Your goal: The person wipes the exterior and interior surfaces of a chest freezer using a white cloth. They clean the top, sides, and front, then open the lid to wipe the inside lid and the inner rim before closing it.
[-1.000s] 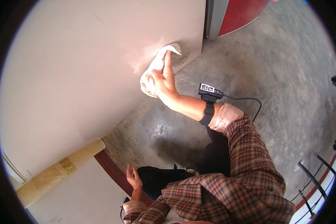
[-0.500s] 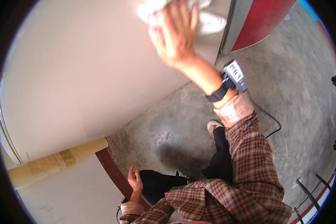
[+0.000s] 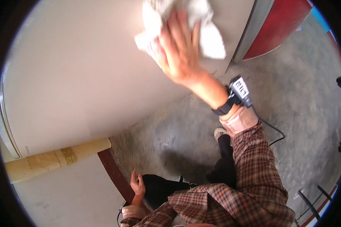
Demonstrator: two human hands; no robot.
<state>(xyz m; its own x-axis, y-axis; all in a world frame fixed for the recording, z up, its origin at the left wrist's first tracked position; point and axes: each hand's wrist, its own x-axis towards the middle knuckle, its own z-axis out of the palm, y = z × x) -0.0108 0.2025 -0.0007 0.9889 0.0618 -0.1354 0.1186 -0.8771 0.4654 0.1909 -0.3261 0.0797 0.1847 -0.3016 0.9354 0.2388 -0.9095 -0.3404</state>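
Observation:
My right hand [image 3: 180, 56] presses a crumpled white cloth [image 3: 212, 39] against a large smooth pale panel [image 3: 75, 72], its fingers lying over the cloth. Folds of the cloth stick out on both sides of the fingers. On that wrist is a black strap with a small grey device [image 3: 240, 90], and a dark cable trails from it. Low down, beside my dark-clothed leg, my left hand [image 3: 138, 185] hangs with nothing in it, its fingers loosely apart.
A yellowish wrapped roll [image 3: 49, 160] lies along the panel's lower edge, above a whitish wall [image 3: 68, 193] with a dark red strip. A red curved panel [image 3: 278, 28] stands at the far right on the grey concrete floor [image 3: 291, 87]. Black metal bars [image 3: 308, 204] show at lower right.
My right hand has come slightly down and nearer over the panel with the cloth, and more of the cloth now shows. My left hand stays beside my leg.

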